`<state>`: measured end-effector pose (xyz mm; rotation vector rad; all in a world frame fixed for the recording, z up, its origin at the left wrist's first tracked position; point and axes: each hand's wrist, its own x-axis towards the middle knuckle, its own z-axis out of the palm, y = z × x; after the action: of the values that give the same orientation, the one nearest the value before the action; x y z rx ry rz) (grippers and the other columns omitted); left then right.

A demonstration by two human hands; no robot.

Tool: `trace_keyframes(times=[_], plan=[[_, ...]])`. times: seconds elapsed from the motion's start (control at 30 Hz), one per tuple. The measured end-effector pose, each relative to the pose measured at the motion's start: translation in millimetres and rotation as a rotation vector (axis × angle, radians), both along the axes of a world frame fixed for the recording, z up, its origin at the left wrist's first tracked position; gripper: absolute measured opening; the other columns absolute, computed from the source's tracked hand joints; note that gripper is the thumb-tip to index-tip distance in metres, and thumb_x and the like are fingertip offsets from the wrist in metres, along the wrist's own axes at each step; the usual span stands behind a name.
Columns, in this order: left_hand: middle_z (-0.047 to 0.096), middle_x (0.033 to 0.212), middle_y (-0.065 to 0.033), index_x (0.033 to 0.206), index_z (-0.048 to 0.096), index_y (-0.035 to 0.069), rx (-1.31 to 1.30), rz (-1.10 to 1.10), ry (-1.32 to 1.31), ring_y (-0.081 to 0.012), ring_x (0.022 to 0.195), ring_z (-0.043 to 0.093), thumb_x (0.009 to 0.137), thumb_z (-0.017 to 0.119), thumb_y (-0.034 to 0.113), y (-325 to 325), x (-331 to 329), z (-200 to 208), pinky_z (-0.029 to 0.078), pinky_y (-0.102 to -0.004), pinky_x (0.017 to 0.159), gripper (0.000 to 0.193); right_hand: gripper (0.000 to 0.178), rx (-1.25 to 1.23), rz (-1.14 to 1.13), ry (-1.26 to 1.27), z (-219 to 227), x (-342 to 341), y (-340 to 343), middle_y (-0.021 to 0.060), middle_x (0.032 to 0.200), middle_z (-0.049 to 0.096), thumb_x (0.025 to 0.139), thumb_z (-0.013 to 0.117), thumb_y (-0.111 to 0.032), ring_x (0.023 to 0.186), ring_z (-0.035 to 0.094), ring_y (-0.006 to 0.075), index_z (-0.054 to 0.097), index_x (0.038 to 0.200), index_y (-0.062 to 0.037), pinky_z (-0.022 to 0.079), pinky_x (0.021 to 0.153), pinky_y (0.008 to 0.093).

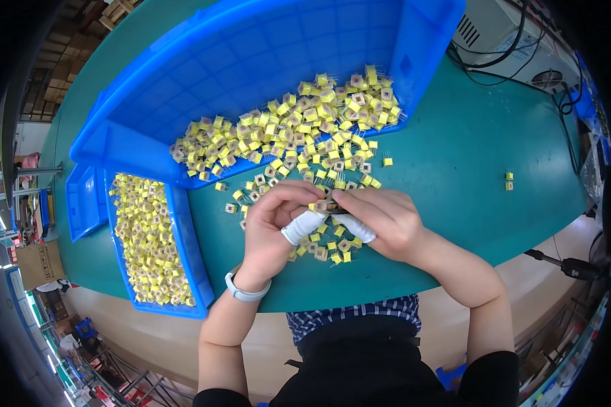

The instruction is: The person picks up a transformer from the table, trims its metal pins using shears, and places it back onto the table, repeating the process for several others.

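While the left hand pinches a yellow component, the nearly closed right hand adjoins it, its hold unclear.

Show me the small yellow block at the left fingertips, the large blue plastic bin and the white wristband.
Small yellow block [315,206]: head view, yellow side.
Large blue plastic bin [251,64]: head view, inner wall.
White wristband [247,295]: head view, band's outer face.
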<state>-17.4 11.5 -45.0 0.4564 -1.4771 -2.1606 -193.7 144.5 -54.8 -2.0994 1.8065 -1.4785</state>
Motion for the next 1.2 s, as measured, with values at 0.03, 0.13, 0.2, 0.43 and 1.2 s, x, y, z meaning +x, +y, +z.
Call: trace_keyframes(times=[0.03, 0.13, 0.2, 0.43, 1.2], plan=[[0.061, 0.120, -0.0107, 0.112, 0.064, -0.001, -0.010, -0.003, 0.001, -0.0191, 0.114, 0.065, 0.090, 0.074, -0.005, 0.1, -0.2, -0.9, 0.054, -0.0326, 0.101, 0.024, 0.040, 0.000, 0.000, -0.001, 0.3, 0.3, 0.3, 0.0183, 0.099, 0.074, 0.079, 0.080, -0.006, 0.082, 0.075, 0.0326, 0.070, 0.117, 0.0043, 0.060, 0.066, 0.0379], [0.062, 0.116, -0.0097, 0.115, 0.062, 0.000, -0.002, 0.012, -0.042, -0.0179, 0.109, 0.065, 0.095, 0.071, 0.003, 3.0, 0.3, 1.9, 0.054, -0.0320, 0.098, 0.022, 0.039, 0.021, -0.003, -0.026, 0.9, 1.3, 0.3, 0.0176, 0.097, 0.075, 0.080, 0.080, -0.007, 0.081, 0.075, 0.0322, 0.071, 0.116, 0.0044, 0.060, 0.066, 0.0380], [0.062, 0.113, -0.0090, 0.117, 0.061, 0.001, 0.017, 0.028, -0.084, -0.0168, 0.105, 0.064, 0.099, 0.068, 0.010, 3.1, 0.0, 4.2, 0.054, -0.0315, 0.095, 0.021, 0.044, -0.001, 0.004, -0.054, -0.2, 1.8, -0.1, 0.0165, 0.097, 0.072, 0.075, 0.078, -0.003, 0.081, 0.073, 0.0314, 0.069, 0.118, 0.0046, 0.060, 0.066, 0.0391], [0.060, 0.101, -0.0065, 0.118, 0.056, 0.006, -0.036, -0.046, -0.044, -0.0143, 0.088, 0.056, 0.110, 0.049, 0.034, -1.8, 5.1, 1.3, 0.047, -0.0294, 0.082, 0.031, 0.037, 0.012, 0.015, -0.078, 2.9, 1.9, 0.7, 0.0153, 0.092, 0.075, 0.080, 0.081, -0.008, 0.079, 0.075, 0.0305, 0.071, 0.114, 0.0037, 0.060, 0.066, 0.0374], [0.059, 0.114, -0.0065, 0.117, 0.058, 0.004, -0.116, -0.115, -0.088, -0.0143, 0.098, 0.062, 0.110, 0.047, 0.035, -0.3, 10.0, 1.6, 0.052, -0.0290, 0.084, 0.034, 0.037, 0.011, 0.060, -0.122, 1.7, 4.7, 2.0, 0.0169, 0.095, 0.075, 0.076, 0.083, -0.005, 0.078, 0.075, 0.0315, 0.071, 0.110, 0.0036, 0.060, 0.063, 0.0368]])
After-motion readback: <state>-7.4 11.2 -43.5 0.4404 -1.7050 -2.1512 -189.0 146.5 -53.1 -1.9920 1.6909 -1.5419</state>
